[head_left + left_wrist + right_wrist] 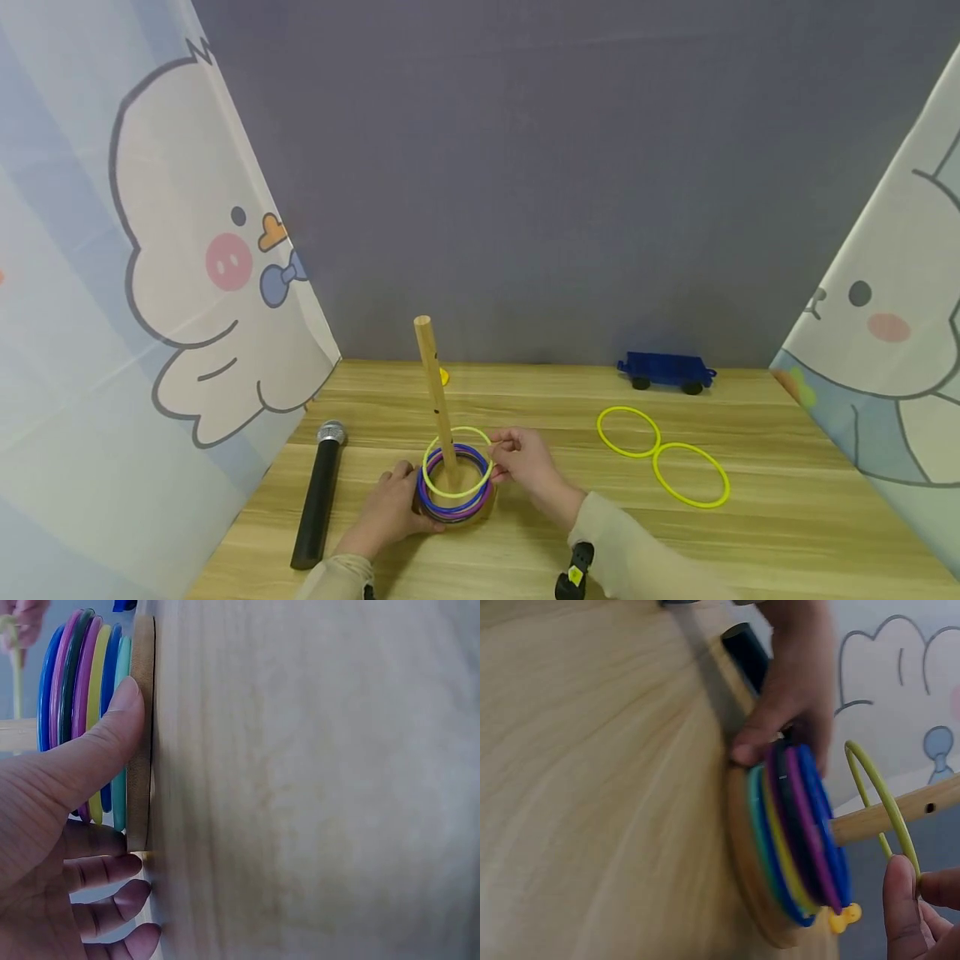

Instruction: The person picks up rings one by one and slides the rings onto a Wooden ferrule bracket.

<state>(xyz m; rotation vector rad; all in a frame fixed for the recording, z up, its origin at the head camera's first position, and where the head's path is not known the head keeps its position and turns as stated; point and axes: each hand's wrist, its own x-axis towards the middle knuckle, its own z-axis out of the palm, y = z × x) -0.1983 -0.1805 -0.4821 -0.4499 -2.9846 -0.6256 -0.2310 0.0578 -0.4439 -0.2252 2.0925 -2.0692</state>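
Note:
A wooden peg (432, 367) rises from a round wooden base (140, 791). Several coloured rings (810, 825), in blue, purple, black, yellow and turquoise, lie stacked around the peg's foot. My left hand (393, 508) grips the near left side of the base, its thumb lying along the edge beside the rings. Between thumb and fingertips my right hand (528, 467) pinches a thin yellow ring (885, 791). This ring encircles the peg and is held a little above the topmost blue ring, with a gap showing in the right wrist view.
Left of the stand lies a black microphone (317, 500) with a silver head. Two yellow rings (622, 407) rest flat on the table to the right. A blue toy wagon (666, 369) stands at the back right, and a small yellow object (445, 377) behind the peg.

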